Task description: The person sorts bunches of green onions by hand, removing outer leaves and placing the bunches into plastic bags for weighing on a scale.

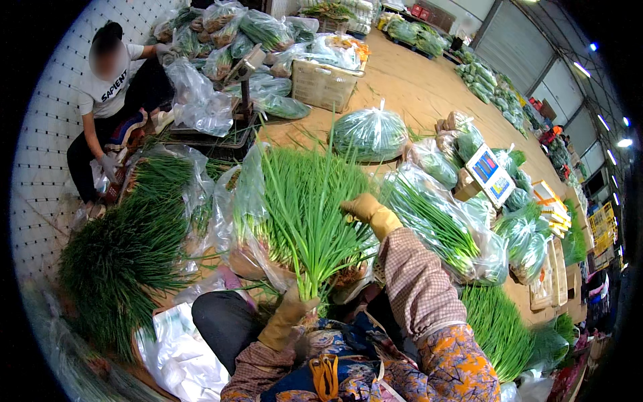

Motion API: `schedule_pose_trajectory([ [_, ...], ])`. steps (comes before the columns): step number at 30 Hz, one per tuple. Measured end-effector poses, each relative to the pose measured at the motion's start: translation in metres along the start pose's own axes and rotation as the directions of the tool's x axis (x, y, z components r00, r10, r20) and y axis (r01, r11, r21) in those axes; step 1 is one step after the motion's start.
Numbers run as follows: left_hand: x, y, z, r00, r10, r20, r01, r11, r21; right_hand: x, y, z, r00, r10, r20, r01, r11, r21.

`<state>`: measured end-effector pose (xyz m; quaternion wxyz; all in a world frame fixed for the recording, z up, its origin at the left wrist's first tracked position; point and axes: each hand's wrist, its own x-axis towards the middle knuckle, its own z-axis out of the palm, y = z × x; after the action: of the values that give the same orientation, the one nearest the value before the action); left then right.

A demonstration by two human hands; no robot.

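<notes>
My left hand [287, 317], in a tan rubber glove, grips a small bunch of green onions [312, 251] by its pale lower stems in front of my lap. The leaves fan upward and away from me. My right hand [369, 213], gloved the same way, is at the right side of a large heap of green onions [296, 176], its fingers curled among the leaf tips. Whether it pinches any leaves is hidden. The heap stands in an open clear plastic bag [249, 173], roots toward me.
Left lies another big pile of green onions [125, 241], beside a seated person [108, 95] wearing gloves. Bagged green onions [432, 221] and a scale display [490, 173] are at right. Ahead stand a tied bag [370, 131] and a plastic crate [324, 85]. White plastic bags [181, 352] lie near my knee.
</notes>
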<state>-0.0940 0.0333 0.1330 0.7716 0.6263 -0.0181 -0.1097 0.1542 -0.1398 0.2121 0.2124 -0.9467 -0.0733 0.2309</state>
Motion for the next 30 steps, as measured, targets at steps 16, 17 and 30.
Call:
schedule_pose_trajectory([
  [16, -0.004, 0.009, 0.001, 0.999, 0.024, -0.04, -0.024, 1.0, -0.015, -0.013, 0.004, 0.023, 0.959, -0.204, -0.195, 0.218, 0.975, 0.049],
  [17, -0.003, 0.008, 0.002, 0.998, 0.047, -0.041, -0.048, 0.999, -0.013, -0.014, 0.005, 0.023, 0.943, -0.224, -0.245, 0.202, 0.973, -0.113],
  [30, 0.001, 0.02, -0.005, 0.989, -0.083, -0.121, 0.031, 0.924, -0.382, -0.045, -0.032, -0.001, 0.588, -0.003, -0.809, 0.495, 0.793, 0.357],
])
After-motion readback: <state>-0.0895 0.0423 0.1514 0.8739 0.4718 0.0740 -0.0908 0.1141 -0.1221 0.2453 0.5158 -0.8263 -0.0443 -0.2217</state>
